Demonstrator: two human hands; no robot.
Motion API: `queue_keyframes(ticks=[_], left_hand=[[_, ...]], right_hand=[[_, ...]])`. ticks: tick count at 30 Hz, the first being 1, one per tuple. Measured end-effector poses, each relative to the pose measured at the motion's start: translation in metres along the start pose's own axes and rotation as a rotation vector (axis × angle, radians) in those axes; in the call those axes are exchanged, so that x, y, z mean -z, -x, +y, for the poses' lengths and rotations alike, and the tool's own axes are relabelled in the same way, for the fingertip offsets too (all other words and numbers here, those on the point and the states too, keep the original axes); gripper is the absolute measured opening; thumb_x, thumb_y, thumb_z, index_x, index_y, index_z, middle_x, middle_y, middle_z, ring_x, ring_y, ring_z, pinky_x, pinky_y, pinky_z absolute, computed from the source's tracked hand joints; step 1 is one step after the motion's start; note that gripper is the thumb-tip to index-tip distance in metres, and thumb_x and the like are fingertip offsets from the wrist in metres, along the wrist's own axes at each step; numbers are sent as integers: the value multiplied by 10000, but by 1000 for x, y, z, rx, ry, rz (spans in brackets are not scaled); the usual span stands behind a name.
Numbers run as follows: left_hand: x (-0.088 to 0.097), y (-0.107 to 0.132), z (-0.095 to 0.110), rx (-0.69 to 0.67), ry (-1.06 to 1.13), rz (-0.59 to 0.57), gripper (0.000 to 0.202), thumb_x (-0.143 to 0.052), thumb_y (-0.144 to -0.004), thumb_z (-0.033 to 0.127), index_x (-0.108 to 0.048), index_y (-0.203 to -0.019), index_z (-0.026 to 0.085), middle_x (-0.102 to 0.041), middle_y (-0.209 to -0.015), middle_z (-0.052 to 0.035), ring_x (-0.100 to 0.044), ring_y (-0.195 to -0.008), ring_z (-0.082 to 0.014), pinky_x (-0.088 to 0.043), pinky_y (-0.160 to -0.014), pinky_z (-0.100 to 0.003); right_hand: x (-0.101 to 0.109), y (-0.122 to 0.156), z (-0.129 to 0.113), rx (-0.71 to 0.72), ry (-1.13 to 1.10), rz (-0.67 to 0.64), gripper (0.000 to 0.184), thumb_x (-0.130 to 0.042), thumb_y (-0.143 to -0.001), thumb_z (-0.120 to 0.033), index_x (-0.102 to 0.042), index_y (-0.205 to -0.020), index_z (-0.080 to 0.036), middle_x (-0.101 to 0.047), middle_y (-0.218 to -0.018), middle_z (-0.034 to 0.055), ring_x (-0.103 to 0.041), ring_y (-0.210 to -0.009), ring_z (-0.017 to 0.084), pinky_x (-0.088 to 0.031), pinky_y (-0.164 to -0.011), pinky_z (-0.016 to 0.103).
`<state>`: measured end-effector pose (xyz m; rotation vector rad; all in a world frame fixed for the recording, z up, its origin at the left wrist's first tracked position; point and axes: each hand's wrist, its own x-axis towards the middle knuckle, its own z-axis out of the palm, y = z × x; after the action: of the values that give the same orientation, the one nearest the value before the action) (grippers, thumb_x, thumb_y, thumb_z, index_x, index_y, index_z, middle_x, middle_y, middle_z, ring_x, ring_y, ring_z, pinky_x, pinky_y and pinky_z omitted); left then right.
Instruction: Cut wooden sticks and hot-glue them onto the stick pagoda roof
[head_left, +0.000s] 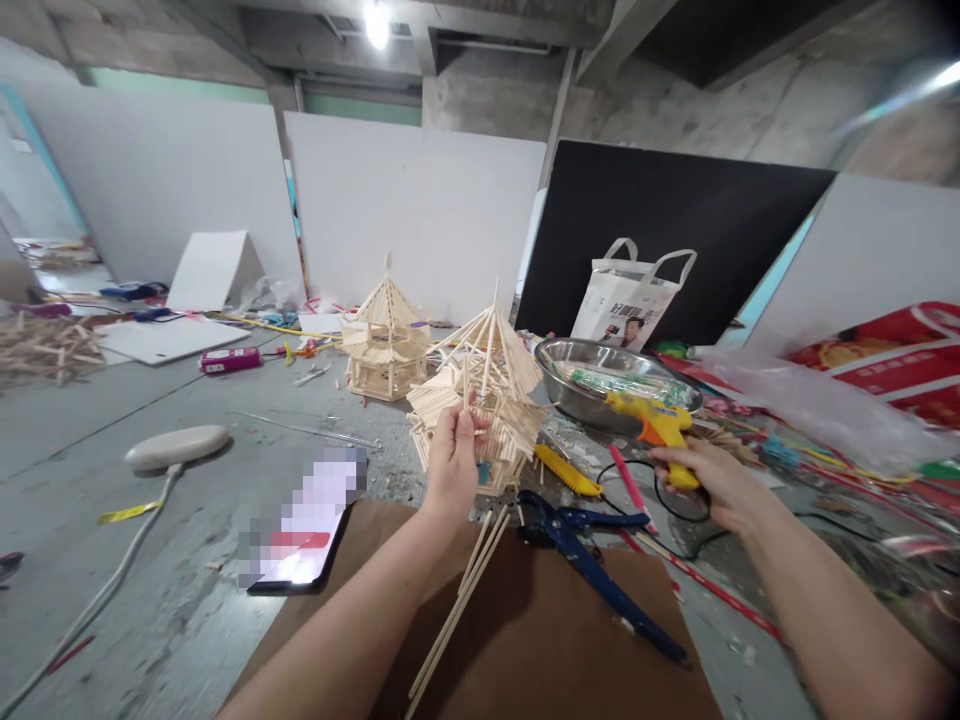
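My left hand (452,462) is closed in a pinch on a thin wooden stick (465,388), held upright against a pavilion model made of sticks (484,400). My right hand (712,485) is wrapped around the handle of a yellow glue gun (654,422), whose nozzle points left toward the model. A finished stick pavilion (386,340) stands further back. Loose long sticks (457,600) lie on the brown board (540,640) in front of me, beside blue-handled cutters (592,570).
A phone (304,530) lies left of the board. A metal bowl (592,390) sits behind the glue gun, with a yellow utility knife (566,470) and red stick (626,480) nearby. A white bag (634,300), white and black panels, and scattered clutter surround the floor.
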<state>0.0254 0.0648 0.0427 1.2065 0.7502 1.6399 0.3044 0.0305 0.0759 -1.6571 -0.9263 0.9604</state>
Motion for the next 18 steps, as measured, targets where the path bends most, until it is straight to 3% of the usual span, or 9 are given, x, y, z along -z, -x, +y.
queue_keyframes(ticks=[3,8,14,18], left_hand=[[4,-6,1,-26,-63,6,256,-387,-812,391,-506,-883,176,-569,-933,-59,-527,-868,-127,-414,-777,-278],[9,-12,4,-40,-121,19,258,-424,-789,400,-521,-766,162,-587,-857,-56,-527,-834,-130,-405,-733,-250],[5,-7,11,-23,-142,81,270,-421,-786,413,-507,-753,160,-559,-802,-37,-511,-697,-101,-408,-588,-205],[3,-4,12,40,-109,87,291,-410,-781,448,-463,-745,164,-414,-530,48,-341,-409,-46,-266,-381,-163]], right_hand=[[-10,16,-16,43,-168,-107,116,-583,-671,-259,-509,-663,-170,-509,-627,20,-488,-509,88,-420,-441,199],[-31,36,-40,80,-285,-271,139,-607,-649,-251,-502,-644,-161,-476,-596,-11,-501,-542,96,-425,-480,208],[-57,56,-69,238,-38,-314,271,-560,-674,-257,-529,-909,-125,-498,-514,-17,-442,-453,83,-362,-418,201],[-71,64,-77,360,103,-324,289,-559,-672,-259,-524,-927,-126,-473,-498,-40,-422,-433,76,-373,-428,212]])
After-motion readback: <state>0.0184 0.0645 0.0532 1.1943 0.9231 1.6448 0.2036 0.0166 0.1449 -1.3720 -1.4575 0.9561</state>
